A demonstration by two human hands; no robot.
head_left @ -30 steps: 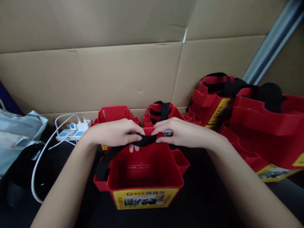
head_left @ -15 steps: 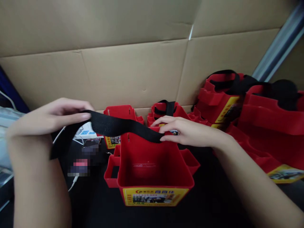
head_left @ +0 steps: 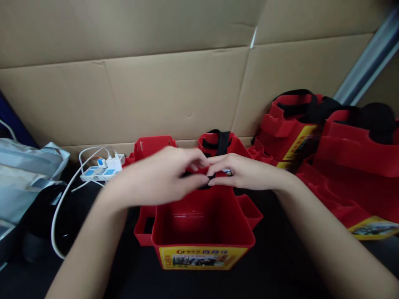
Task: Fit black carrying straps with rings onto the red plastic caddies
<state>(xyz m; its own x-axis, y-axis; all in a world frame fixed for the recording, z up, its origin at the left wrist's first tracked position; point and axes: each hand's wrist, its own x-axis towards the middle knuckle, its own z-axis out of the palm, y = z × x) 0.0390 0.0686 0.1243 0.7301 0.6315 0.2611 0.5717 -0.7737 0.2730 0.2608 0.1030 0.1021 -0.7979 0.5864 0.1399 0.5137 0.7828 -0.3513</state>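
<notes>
A red plastic tool bin (head_left: 204,243) with side pockets and a yellow label stands upright in front of me. At its raised back wall, my right hand (head_left: 240,171) pinches a black webbing strap (head_left: 205,182) between thumb and fingers. My left hand (head_left: 162,176), slightly blurred, meets the right fingertips there, its thumb and fingers closed around the same strap. Most of the strap is hidden behind the hands, so how it passes through the bin's back wall cannot be seen.
Behind stand another red bin (head_left: 152,144) and one with a strap (head_left: 215,143). Larger strapped red bins (head_left: 352,162) are stacked at right. A power strip (head_left: 104,168) with white cables and a pale bag (head_left: 28,174) lie left. Cardboard (head_left: 174,95) lines the back.
My left hand has moved right, from holding the strap out at the left to meeting my right hand at the bin's back wall. The right hand has stayed almost in place.
</notes>
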